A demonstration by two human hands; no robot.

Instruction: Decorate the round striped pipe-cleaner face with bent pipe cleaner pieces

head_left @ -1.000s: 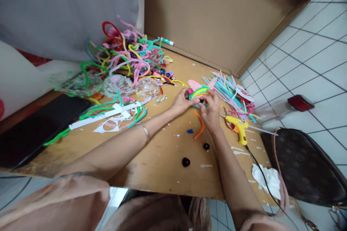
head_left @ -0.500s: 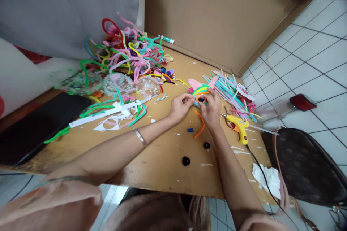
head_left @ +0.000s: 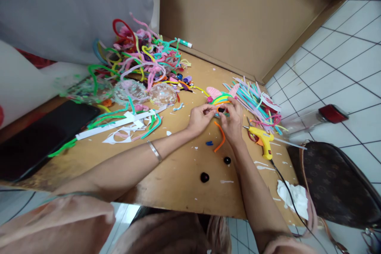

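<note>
The fingers of the left hand point(head_left: 200, 121) look bent close together; whether they pinch something, I cannot tell. Those of the right hand point(head_left: 232, 123) curl near a black piece point(head_left: 220, 110) at the front of the pink-eared toy point(head_left: 222, 97), upon the table point(head_left: 172, 174). Uneven pushing could set this piece crooked; an outward elbow may knock the glue gun point(head_left: 262, 137).

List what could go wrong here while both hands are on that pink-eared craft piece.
The yellow glue gun lies with its nozzle close to the right hand; if it is hot, which the picture can't show, a sideways move might cause a burn.
Its black cord runs off the table, so a snag could drag the gun.
A loose round black piece sits beside the right forearm and might get brushed away.
</note>
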